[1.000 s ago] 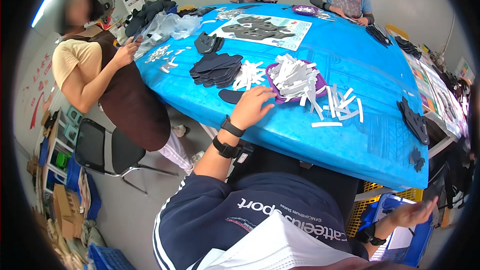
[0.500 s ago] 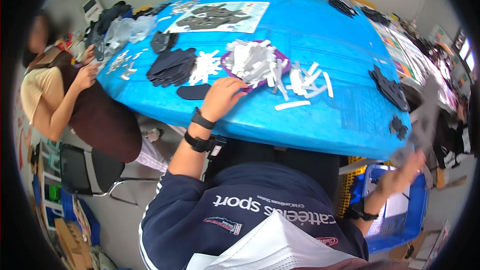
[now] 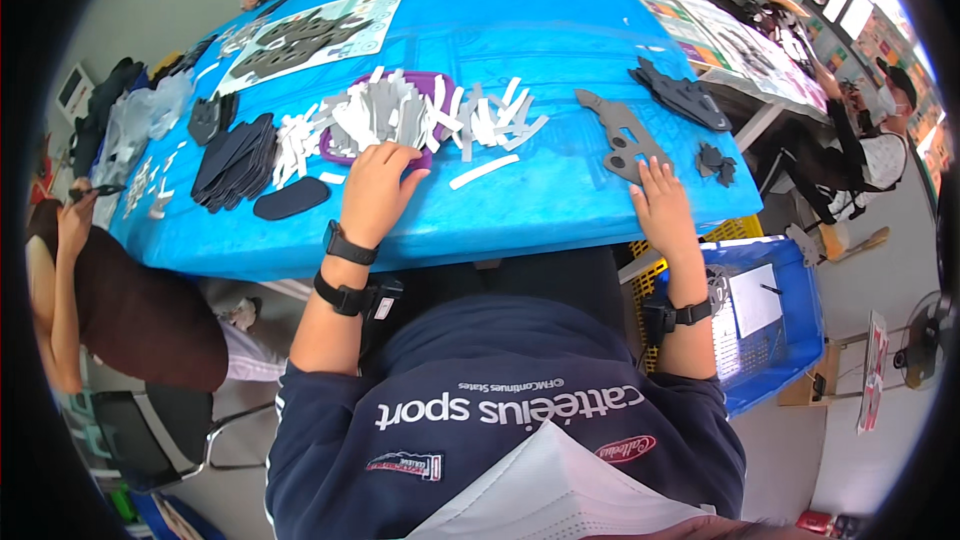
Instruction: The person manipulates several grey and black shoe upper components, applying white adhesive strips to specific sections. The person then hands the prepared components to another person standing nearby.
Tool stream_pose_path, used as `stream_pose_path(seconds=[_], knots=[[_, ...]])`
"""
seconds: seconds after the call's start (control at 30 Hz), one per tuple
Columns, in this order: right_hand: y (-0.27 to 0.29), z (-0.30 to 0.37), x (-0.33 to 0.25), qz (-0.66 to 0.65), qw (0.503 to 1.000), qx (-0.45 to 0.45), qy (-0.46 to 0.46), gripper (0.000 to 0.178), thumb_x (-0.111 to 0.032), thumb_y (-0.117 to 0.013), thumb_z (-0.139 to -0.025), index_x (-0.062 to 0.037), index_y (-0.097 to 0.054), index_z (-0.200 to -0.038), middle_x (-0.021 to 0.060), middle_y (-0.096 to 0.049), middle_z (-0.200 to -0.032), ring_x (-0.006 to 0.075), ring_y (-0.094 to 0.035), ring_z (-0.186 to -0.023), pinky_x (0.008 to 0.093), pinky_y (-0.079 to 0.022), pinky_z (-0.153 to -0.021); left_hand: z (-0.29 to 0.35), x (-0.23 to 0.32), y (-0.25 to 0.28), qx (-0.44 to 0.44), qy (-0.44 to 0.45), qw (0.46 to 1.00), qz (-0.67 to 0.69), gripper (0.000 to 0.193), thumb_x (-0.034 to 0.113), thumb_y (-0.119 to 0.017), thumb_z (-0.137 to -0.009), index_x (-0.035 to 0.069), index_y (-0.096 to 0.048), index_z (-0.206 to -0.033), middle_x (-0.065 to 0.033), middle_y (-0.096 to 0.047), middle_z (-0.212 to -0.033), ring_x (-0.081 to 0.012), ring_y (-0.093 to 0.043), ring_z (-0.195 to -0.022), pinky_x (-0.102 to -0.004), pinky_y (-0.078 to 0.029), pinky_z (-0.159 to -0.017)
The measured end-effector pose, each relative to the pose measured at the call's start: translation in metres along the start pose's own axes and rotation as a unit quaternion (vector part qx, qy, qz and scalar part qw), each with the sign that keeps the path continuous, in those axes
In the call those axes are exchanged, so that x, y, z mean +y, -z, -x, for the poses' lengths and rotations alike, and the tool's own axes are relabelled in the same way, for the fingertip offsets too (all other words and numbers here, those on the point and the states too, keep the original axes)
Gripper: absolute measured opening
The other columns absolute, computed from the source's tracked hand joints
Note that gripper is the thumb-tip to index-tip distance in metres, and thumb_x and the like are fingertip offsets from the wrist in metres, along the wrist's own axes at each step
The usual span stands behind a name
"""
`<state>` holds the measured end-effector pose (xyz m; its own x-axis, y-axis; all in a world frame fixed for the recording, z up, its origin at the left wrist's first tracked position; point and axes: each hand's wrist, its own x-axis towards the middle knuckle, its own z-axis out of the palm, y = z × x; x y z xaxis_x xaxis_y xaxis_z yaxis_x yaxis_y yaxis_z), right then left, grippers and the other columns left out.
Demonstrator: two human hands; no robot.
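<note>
On the blue-covered table, a purple basket [image 3: 443, 92] is heaped with white and grey strips [image 3: 385, 115]. My left hand [image 3: 375, 198] rests at its near rim, fingers bent over the edge and thumb apart; no object shows in it. A flat grey cut-out piece [image 3: 622, 136] with holes lies to the right. My right hand [image 3: 664, 208] touches its near end, fingers extended and slightly spread. Loose white strips [image 3: 296, 145] lie left of the basket, and more strips [image 3: 500, 120] lie to its right.
Left of the basket are a stack of black pads [image 3: 234, 162] and a single oval pad [image 3: 291, 198]. Dark cut-outs [image 3: 680, 95] lie at the right. A blue crate [image 3: 770, 340] stands below the table's right edge. Co-workers sit around the table; a printed sheet [image 3: 375, 15] lies farther back.
The grey cut-out piece, raised in my right hand off the table's right side, now lies on the table. My right hand has come inward with it. The view has shifted right.
</note>
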<state>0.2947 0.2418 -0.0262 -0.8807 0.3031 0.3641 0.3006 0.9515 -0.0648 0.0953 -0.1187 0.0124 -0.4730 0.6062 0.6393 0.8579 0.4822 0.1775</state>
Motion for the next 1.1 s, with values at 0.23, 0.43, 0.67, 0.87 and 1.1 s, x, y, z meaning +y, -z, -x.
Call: stream_pose_path(seconds=[0.23,0.43,0.67,0.87,1.1], knots=[[-0.001,0.02,-0.058,-0.208,0.962,0.145,0.101,0.019,-0.012,-0.055,-0.083,-0.0004,-0.06,-0.097,0.0176,-0.06,-0.107,0.0371,-0.055,-0.1,0.0456,-0.043,-0.091,-0.006,0.029,0.006,0.004,-0.043,0.999,0.023,0.014,0.014,-0.068,-0.08,0.005,-0.062,-0.089,-0.0115,-0.06,-0.091,-0.0313,-0.055,-0.087,-0.0395,-0.042,-0.077],[0.04,0.026,-0.156,-0.249,0.849,-0.091,0.457,0.028,-0.025,-0.054,-0.085,-0.0097,-0.056,-0.062,0.0104,-0.055,-0.054,0.0319,-0.057,-0.055,0.0421,-0.045,-0.052,0.005,0.09,-0.012,-0.171,-0.127,0.961,0.178,0.017,0.016,-0.063,-0.083,0.005,-0.058,-0.071,-0.012,-0.055,-0.066,-0.0326,-0.053,-0.063,-0.0423,-0.039,-0.056],[0.145,0.137,0.129,0.042,0.854,0.298,-0.424,0.036,-0.02,-0.045,-0.093,0.0068,-0.064,-0.079,0.0251,-0.066,-0.075,0.0365,-0.065,-0.068,0.0469,-0.048,-0.058,0.035,-0.01,0.175,0.587,0.366,0.699,0.182,0.041,0.03,-0.044,-0.099,0.002,-0.05,-0.07,-0.0042,-0.046,-0.068,-0.0167,-0.048,-0.069,-0.0315,-0.043,-0.068],[0.05,0.203,0.258,-0.04,0.845,0.321,-0.425,0.039,-0.029,-0.055,-0.088,-0.0008,-0.058,-0.06,0.0069,-0.056,-0.055,0.0156,-0.05,-0.054,0.0343,-0.04,-0.053,0.104,-0.102,0.14,0.318,0.3,0.877,0.199,0.034,0.019,-0.045,-0.098,-0.006,-0.058,-0.117,0.0016,-0.042,-0.07,-0.0077,-0.037,-0.062,-0.0239,-0.033,-0.057],[0.067,0.089,0.138,-0.179,0.873,0.267,-0.367,0.037,-0.026,-0.057,-0.09,0.0035,-0.058,-0.069,0.0111,-0.05,-0.054,0.0149,-0.046,-0.05,0.034,-0.039,-0.052,0.048,-0.027,0.096,0.133,0.279,0.918,0.247,0.039,0.019,-0.045,-0.1,0.004,-0.035,-0.065,0.0048,-0.027,-0.063,-0.0056,-0.025,-0.058,-0.0272,-0.019,-0.051]])
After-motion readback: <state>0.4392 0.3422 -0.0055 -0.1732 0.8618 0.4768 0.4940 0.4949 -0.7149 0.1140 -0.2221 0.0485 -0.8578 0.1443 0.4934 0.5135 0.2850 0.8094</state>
